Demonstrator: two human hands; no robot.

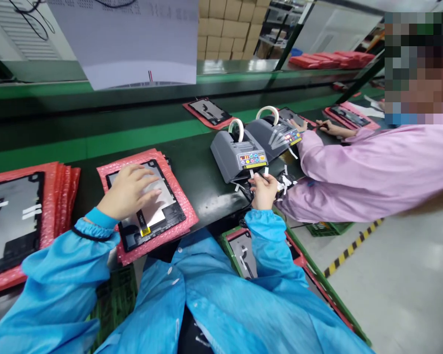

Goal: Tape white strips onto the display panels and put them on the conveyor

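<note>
My left hand (pixel 127 191) lies flat with fingers spread on a dark panel with a silver middle (pixel 158 209), which rests on pink bubble wrap (pixel 186 209). My right hand (pixel 263 191) is closed in a pinch on a small strip of white tape (pixel 266 171) at the mouth of a grey tape dispenser (pixel 236 155). A roll of white tape (pixel 237 129) sits on top of the dispenser. Both my arms wear blue sleeves.
A stack of panels on pink wrap (pixel 22 216) lies at the left. A second tape dispenser (pixel 275 132) stands behind the first. A person in a pink coat (pixel 372 167) leans over the bench at the right, one hand (pixel 327 128) near another panel. A green crate (pixel 243 250) sits under the bench.
</note>
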